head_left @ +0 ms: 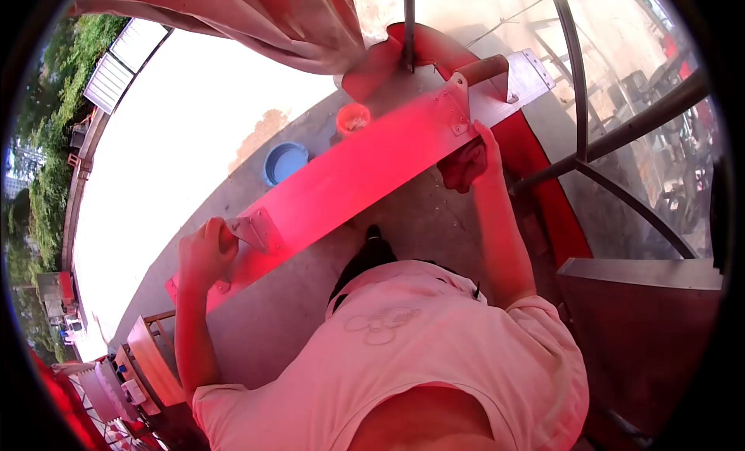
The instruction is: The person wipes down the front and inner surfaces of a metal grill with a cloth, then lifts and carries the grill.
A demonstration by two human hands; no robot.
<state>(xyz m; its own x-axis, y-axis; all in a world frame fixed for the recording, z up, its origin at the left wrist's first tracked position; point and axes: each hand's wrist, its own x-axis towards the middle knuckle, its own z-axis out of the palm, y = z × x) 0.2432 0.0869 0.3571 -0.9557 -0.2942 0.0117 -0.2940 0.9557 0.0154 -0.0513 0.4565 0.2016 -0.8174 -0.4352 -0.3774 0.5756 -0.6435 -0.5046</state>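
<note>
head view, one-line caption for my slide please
Left hand gripping one end of a long board, right hand at its near edge, blue basin beyond.

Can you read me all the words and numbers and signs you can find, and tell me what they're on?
There are none that I can read.
Long panel: no writing visible.
Shirt: a line drawing, with no letters I can make out.
Blue basin and red container: no writing visible.
Far-off clutter on the right: too small and blurred to tell.
</note>
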